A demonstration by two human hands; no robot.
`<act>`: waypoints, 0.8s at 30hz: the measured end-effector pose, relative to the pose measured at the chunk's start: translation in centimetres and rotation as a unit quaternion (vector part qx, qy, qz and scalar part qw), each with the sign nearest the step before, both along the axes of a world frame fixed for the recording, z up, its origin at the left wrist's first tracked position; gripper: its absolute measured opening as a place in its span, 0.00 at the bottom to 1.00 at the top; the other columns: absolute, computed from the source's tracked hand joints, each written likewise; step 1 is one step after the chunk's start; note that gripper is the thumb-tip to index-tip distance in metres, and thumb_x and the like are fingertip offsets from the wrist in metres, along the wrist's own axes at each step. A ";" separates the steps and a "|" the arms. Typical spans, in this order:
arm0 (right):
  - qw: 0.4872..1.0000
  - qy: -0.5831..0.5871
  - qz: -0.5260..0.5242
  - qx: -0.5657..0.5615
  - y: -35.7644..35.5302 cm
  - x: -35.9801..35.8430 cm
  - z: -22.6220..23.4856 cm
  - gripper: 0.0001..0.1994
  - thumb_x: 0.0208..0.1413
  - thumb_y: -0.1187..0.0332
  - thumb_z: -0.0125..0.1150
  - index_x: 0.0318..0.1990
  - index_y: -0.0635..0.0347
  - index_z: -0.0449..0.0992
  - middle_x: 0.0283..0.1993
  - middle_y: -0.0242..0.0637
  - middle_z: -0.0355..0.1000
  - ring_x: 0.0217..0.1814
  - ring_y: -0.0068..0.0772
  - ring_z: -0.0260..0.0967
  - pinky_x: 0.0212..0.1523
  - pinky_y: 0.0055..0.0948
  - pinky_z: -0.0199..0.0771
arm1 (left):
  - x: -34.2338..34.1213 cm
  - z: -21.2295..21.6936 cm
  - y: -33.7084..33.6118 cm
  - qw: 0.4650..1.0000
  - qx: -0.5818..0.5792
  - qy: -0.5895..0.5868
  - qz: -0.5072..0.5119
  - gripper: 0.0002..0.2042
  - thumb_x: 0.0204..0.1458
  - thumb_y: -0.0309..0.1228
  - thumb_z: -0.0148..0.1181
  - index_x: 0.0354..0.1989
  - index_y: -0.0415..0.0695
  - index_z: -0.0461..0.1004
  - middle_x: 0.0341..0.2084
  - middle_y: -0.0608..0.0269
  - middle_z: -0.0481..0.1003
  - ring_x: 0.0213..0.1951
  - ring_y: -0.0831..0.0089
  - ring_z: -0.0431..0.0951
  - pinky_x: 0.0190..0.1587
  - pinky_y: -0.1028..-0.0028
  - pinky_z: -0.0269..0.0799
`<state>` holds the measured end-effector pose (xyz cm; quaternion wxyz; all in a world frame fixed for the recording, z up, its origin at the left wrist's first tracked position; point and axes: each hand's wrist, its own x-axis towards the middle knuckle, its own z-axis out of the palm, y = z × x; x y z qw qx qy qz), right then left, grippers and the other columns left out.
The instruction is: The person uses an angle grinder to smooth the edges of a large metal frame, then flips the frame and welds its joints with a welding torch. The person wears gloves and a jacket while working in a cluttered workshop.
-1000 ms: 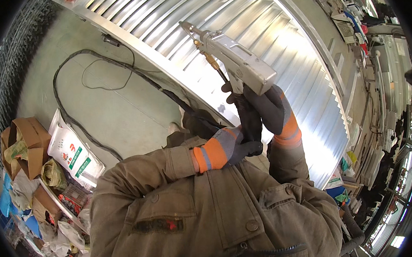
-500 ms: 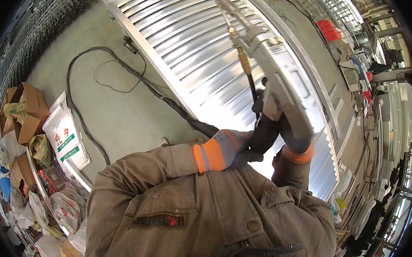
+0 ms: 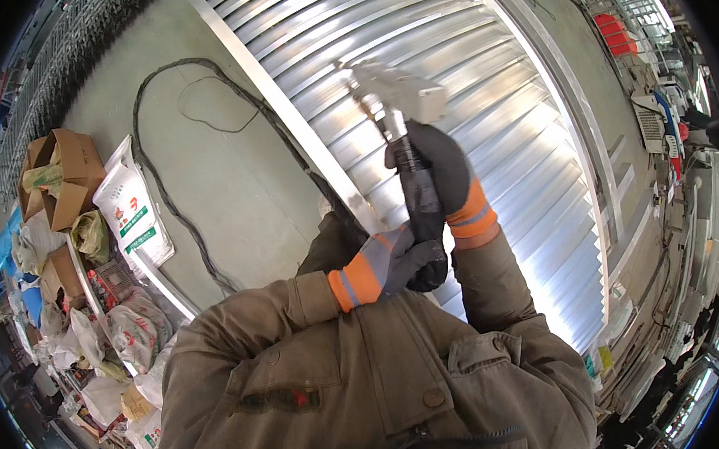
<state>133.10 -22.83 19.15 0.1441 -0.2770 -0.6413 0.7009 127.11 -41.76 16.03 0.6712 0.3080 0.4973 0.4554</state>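
Note:
A grey metal hand-held welding gun [image 3: 396,93] with a black cable at its rear is up in front of my chest, its front end blurred and pointing away to the left. My right hand [image 3: 445,164], in a dark glove with an orange cuff, is wrapped around its grip. Lower down, my left hand [image 3: 400,263], gloved the same way, closes around the black wrapped cable end [image 3: 422,199]; some of its fingers are hidden. Beyond and beneath the gun lies a shiny louvred metal panel [image 3: 482,74] with a pale frame [image 3: 285,113].
A thick black hose [image 3: 137,123] loops over the floor at left. Farther left are cardboard boxes [image 3: 73,182], white printed sacks [image 3: 129,211] and plastic bags [image 3: 137,328]. A red box [image 3: 615,34] and metal bars [image 3: 624,198] lie at right.
The gun has swung from pointing far and slightly left to a lower, foreshortened pose, turned over in my right hand. My left hand stays at its rear. The view has shifted slightly.

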 end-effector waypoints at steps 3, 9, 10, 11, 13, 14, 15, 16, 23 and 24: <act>0.992 -0.058 0.031 -0.105 1.1 -3.5 -2.9 0.20 0.79 0.59 0.50 0.47 0.66 0.84 0.39 0.40 0.82 0.40 0.30 0.77 0.48 0.33 0.78 | -0.1 -2.4 0.9 0.993 0.010 0.000 0.118 0.17 0.71 0.44 0.65 0.50 0.39 0.80 0.38 0.57 0.86 0.40 0.69 0.86 0.44 0.66 0.81; 0.961 -0.078 -0.001 -0.266 2.8 -8.4 -6.7 0.25 0.79 0.47 0.53 0.38 0.58 0.85 0.33 0.32 0.79 0.32 0.21 0.71 0.38 0.25 0.72 | -2.7 -4.3 2.6 0.985 -0.059 -0.004 0.159 0.17 0.70 0.43 0.66 0.48 0.38 0.81 0.32 0.61 0.84 0.35 0.74 0.84 0.39 0.68 0.80; 0.957 -0.088 0.005 -0.277 3.2 -8.8 -7.1 0.25 0.78 0.47 0.54 0.37 0.58 0.85 0.33 0.31 0.80 0.32 0.21 0.71 0.37 0.25 0.72 | -3.1 -4.4 3.0 0.983 -0.070 -0.024 0.168 0.17 0.70 0.43 0.66 0.48 0.38 0.81 0.31 0.61 0.84 0.34 0.75 0.84 0.39 0.68 0.80; 0.953 -0.093 0.008 -0.287 3.5 -9.2 -7.5 0.25 0.78 0.47 0.55 0.37 0.57 0.84 0.33 0.31 0.80 0.31 0.20 0.71 0.36 0.24 0.72 | -3.6 -4.6 3.3 0.982 -0.083 -0.024 0.169 0.17 0.70 0.42 0.66 0.48 0.38 0.81 0.31 0.61 0.84 0.34 0.75 0.84 0.38 0.69 0.80; 0.952 -0.096 0.006 -0.292 3.9 -9.7 -8.2 0.24 0.78 0.47 0.56 0.37 0.56 0.84 0.33 0.30 0.80 0.30 0.18 0.70 0.34 0.22 0.71 | -4.2 -4.9 4.0 0.981 -0.088 -0.030 0.172 0.16 0.70 0.41 0.66 0.48 0.38 0.80 0.32 0.61 0.84 0.34 0.76 0.84 0.38 0.70 0.80; 0.954 -0.081 0.015 -0.289 4.2 -9.9 -8.6 0.24 0.77 0.46 0.56 0.37 0.56 0.83 0.32 0.30 0.80 0.30 0.18 0.70 0.32 0.22 0.70 | -4.3 -5.0 4.2 0.979 -0.095 -0.051 0.172 0.16 0.70 0.41 0.66 0.48 0.38 0.80 0.32 0.61 0.84 0.34 0.76 0.83 0.37 0.70 0.80; 0.951 -0.100 0.010 -0.292 4.6 -10.0 -9.0 0.24 0.78 0.47 0.56 0.38 0.57 0.84 0.33 0.31 0.80 0.31 0.19 0.71 0.35 0.23 0.71 | -4.4 -5.2 4.5 0.977 -0.108 -0.068 0.173 0.16 0.70 0.41 0.66 0.48 0.37 0.80 0.32 0.61 0.84 0.34 0.77 0.83 0.37 0.71 0.79; 0.950 -0.106 0.016 -0.293 5.0 -10.2 -9.4 0.24 0.78 0.48 0.55 0.39 0.59 0.85 0.33 0.32 0.80 0.32 0.21 0.71 0.38 0.25 0.73 | -4.4 -5.5 4.7 0.973 -0.122 -0.088 0.172 0.16 0.71 0.41 0.66 0.48 0.37 0.80 0.32 0.61 0.84 0.33 0.77 0.83 0.37 0.71 0.79; 0.933 -0.124 0.013 -0.336 6.2 -10.4 -11.4 0.25 0.78 0.47 0.56 0.39 0.59 0.87 0.32 0.30 0.80 0.33 0.20 0.71 0.39 0.23 0.71 | -4.6 -6.6 6.0 0.973 -0.121 -0.072 0.183 0.15 0.71 0.40 0.65 0.50 0.38 0.79 0.32 0.61 0.84 0.32 0.78 0.83 0.34 0.72 0.79; 0.933 -0.123 0.010 -0.337 6.2 -10.5 -11.6 0.25 0.78 0.47 0.57 0.39 0.59 0.87 0.32 0.30 0.80 0.33 0.20 0.71 0.38 0.23 0.71 | -4.6 -6.6 6.1 0.971 -0.130 -0.081 0.182 0.15 0.72 0.40 0.65 0.50 0.38 0.79 0.32 0.61 0.85 0.32 0.77 0.83 0.34 0.72 0.79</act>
